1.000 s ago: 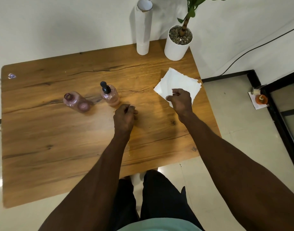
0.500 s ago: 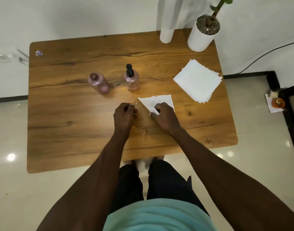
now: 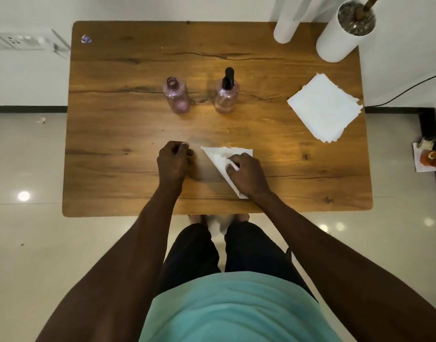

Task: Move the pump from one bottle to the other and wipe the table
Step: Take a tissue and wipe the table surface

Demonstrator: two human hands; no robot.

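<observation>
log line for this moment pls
stage: wiping | right hand: grips napkin on table | left hand: curled, holds nothing | pump: on right bottle

Two pink bottles stand beyond the fingers: one open bottle (image 3: 176, 96) and one pump-topped bottle (image 3: 226, 93). One napkin (image 3: 220, 160) lies under the right fingers (image 3: 233, 162); one napkin stack (image 3: 325, 108), one paper roll (image 3: 284, 25) and one plant pot (image 3: 340, 38) sit farther right.

This looks like a room in a home or small office. A wooden worktop (image 3: 118, 134) stands against a plain white wall on a glossy tiled floor (image 3: 26, 243). A wall socket (image 3: 17, 41) sits to one side, a white potted plant (image 3: 340, 33) in the corner, and a cable (image 3: 409, 88) trails along the wall.
</observation>
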